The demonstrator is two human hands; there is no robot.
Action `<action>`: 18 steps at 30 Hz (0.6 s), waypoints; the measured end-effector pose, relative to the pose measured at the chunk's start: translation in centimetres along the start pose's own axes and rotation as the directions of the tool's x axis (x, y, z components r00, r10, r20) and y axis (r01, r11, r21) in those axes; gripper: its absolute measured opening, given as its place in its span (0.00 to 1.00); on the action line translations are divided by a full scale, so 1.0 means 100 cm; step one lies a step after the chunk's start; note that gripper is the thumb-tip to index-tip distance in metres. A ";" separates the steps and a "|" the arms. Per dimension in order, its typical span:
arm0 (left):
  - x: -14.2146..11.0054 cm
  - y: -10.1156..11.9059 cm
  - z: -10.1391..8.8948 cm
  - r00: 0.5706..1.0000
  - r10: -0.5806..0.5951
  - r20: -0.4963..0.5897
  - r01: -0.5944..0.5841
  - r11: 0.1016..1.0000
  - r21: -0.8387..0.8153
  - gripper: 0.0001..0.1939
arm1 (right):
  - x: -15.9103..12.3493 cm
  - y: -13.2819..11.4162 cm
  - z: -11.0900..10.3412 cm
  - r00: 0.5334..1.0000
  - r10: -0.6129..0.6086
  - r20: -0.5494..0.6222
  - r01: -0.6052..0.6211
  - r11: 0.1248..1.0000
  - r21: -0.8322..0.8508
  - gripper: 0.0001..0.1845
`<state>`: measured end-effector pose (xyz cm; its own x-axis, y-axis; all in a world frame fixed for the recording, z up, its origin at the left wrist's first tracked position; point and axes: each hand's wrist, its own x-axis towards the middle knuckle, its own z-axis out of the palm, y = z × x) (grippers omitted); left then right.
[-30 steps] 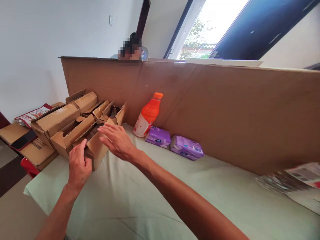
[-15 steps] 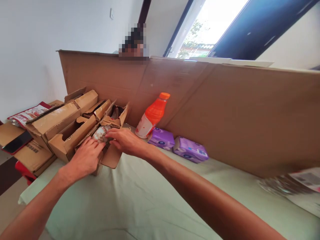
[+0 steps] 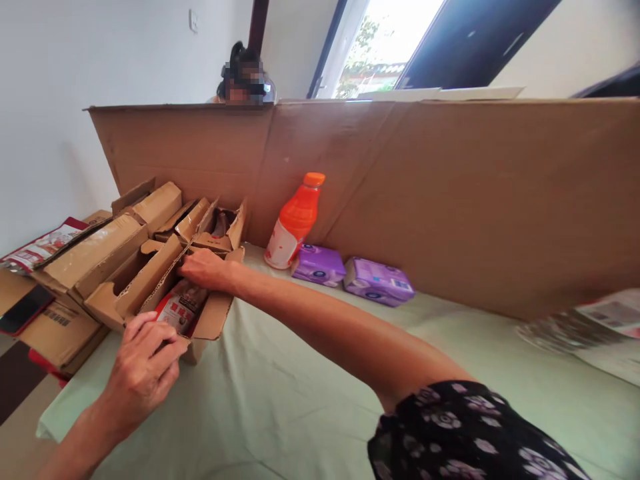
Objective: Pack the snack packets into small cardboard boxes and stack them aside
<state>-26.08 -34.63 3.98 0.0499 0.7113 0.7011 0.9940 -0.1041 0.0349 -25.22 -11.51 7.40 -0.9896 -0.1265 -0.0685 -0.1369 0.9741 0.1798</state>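
Note:
A red-and-white food packet (image 3: pixel 181 305) lies inside an open cardboard box (image 3: pixel 213 317) on the left of the table. At the near end of this box, my left hand (image 3: pixel 147 363) curls its fingers over the edge, close against the packet. My right hand (image 3: pixel 206 270) reaches into the far end of the same box with its fingers closed. Its fingertips are hidden behind the hand, so what they hold, if anything, does not show.
Other cardboard boxes (image 3: pixel 103 250) crowd the left. A tall cardboard panel (image 3: pixel 450 200) runs along the back. Before it stand an orange bottle (image 3: pixel 295 223) and two purple tissue packs (image 3: pixel 317 265). A clear plastic package (image 3: pixel 565 333) lies at the right. Behind the panel is a person (image 3: pixel 240 70).
The packet has gone down deeper into the box and its red part now shows. My left hand has moved back to the near edge; my right hand has shifted towards the far end.

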 end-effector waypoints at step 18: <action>0.003 -0.023 -0.007 0.998 0.061 0.010 -0.061 0.990 0.129 0.16 | -0.130 0.030 -0.109 0.538 0.505 -0.675 -0.380 0.860 0.341 0.16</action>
<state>-28.42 -34.69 4.60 0.1110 0.7106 0.6948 0.9933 -0.0573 -0.1001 -13.27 -8.96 19.51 -0.6315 0.2972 0.7162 0.2728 0.9497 -0.1535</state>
